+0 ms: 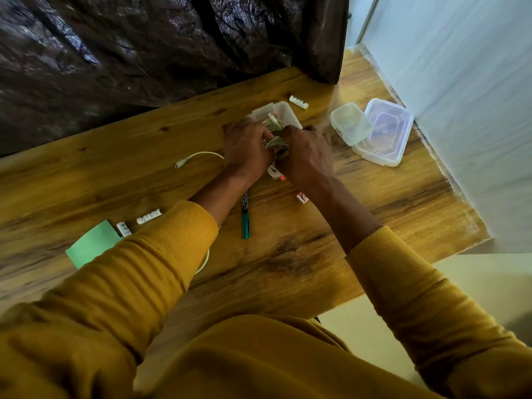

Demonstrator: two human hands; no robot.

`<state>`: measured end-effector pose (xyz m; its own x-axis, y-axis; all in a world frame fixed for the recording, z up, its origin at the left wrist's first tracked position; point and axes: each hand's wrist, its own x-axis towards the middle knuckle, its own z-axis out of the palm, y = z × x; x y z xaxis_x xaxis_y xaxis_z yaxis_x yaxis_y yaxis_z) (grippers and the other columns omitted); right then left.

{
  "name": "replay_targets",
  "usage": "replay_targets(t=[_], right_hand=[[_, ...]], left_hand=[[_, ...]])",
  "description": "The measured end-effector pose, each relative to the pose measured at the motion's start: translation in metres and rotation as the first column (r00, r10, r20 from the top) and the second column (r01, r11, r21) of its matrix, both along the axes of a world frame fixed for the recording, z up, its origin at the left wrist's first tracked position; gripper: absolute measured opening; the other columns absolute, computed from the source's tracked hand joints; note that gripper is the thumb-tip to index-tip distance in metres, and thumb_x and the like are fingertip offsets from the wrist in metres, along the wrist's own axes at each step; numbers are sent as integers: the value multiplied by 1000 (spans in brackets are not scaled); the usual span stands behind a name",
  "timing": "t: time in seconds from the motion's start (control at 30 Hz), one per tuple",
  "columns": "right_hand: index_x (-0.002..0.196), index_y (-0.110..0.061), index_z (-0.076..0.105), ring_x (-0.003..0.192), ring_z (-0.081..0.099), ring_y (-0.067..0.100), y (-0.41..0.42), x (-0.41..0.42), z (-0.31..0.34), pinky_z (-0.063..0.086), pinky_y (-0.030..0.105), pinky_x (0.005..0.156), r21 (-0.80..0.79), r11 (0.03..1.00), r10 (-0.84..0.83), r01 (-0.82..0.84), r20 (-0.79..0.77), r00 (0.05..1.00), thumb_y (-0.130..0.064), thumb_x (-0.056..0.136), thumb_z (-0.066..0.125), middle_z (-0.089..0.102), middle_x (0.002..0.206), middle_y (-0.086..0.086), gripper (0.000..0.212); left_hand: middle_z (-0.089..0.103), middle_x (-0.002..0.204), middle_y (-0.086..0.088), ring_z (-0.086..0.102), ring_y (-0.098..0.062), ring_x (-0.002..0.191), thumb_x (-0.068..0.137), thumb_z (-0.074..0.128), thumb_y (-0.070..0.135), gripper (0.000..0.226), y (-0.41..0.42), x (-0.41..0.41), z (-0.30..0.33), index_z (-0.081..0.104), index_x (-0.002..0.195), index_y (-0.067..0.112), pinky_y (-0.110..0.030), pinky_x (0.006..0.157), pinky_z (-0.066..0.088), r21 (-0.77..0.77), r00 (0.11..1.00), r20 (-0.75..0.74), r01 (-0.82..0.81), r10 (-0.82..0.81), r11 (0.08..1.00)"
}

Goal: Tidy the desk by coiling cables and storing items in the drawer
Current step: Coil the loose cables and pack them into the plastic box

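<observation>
**Cable coil held between both hands, over open container**

Obs: white cable coil [276, 142] sits between the two hands, above mid-desk, just in front of a clear open container [283, 112]. One plug end sticks up from the top of the coil, toward the container. Loops run roughly top-to-bottom in the view, so the coil's long axis points away from the person.

Left hand [244, 148] grips the coil's left side, fingers curled in. Right hand [305, 154] grips the right side, fingers wrapped over the loops. Both equally near; coil lies directly between the fingers.

A loose cable tail [198, 156] trails left from under the left hand, its plug resting on the desk [288, 254]. Judgement: winding not finished; that tail needs taking up next, from the left.

Around: green pen [245, 217], batteries [148, 216], green notepad [92, 244], a second container on a lid [383, 133].

Hidden: fingertips behind coil; small white-orange item under wrists unidentifiable; no drawer in view.
</observation>
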<state>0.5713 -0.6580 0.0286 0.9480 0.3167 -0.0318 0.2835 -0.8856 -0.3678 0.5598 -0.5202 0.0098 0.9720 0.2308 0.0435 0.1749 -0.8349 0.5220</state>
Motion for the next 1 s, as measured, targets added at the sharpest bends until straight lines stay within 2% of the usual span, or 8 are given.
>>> replay_targets(t=[0.1, 0.33, 0.6, 0.77, 0.83, 0.93, 1.0], right_hand=[[123, -14, 68, 117, 58, 32, 1, 0, -1, 46, 42, 99, -4, 1000, 0, 0, 17, 1000, -28, 83, 82, 70, 114, 12, 45], [120, -13, 74, 114, 59, 30, 3, 1, -2, 48, 43, 97, -16, 1000, -24, 24, 38, 999, -27, 86, 81, 71, 112, 11, 37], [119, -15, 74, 118, 56, 29, 4, 3, -7, 42, 41, 99, -49, 999, -16, 20, 85, 996, -27, 91, 75, 73, 116, 9, 30], [120, -15, 72, 123, 54, 29, 4, 4, -7, 39, 43, 103, -84, 996, 13, -6, 84, 996, -29, 90, 75, 72, 122, 8, 33], [121, -15, 71, 123, 53, 29, 3, 5, -7, 39, 43, 103, -91, 996, 26, -20, 68, 997, -29, 89, 76, 71, 121, 7, 35], [127, -15, 68, 124, 52, 30, 0, 5, -7, 39, 44, 103, -60, 998, 30, -27, 53, 998, -32, 88, 78, 70, 122, 6, 43], [130, -16, 66, 124, 53, 30, -1, 4, -7, 40, 44, 103, -44, 999, 32, -30, 59, 998, -35, 87, 79, 70, 123, 6, 49]], left_hand=[[57, 132, -4, 49, -32, 127, 84, 80, 34, 16, 3, 5, 2, 76, 99, 28, -43, 103, 42, 69, 995, -102, -8, 15, 998], [47, 141, -5, 39, -36, 135, 88, 77, 44, 21, 5, 9, 11, 77, 101, 28, -49, 107, 34, 128, 977, -210, 53, -26, 990], [39, 144, -4, 31, -36, 140, 92, 72, 40, 15, 11, 11, 18, 70, 95, 26, -51, 114, 28, 78, 946, -310, 129, -99, 989], [45, 143, -1, 36, -33, 139, 90, 72, 35, 14, 13, 11, 9, 71, 103, 29, -51, 114, 30, 70, 958, -272, 114, -91, 991], [51, 141, 1, 43, -31, 136, 89, 73, 33, 15, 12, 9, 0, 71, 103, 30, -50, 111, 36, 29, 977, -206, 71, -64, 997], [62, 132, 5, 51, -26, 128, 85, 77, 32, 32, 10, 3, -10, 65, 114, 29, -44, 102, 43, -34, 996, -84, 12, -15, 999], [65, 127, 8, 54, -23, 124, 84, 78, 30, 35, 10, 2, -13, 64, 115, 32, -41, 98, 45, -50, 999, -35, -5, 3, 999]])
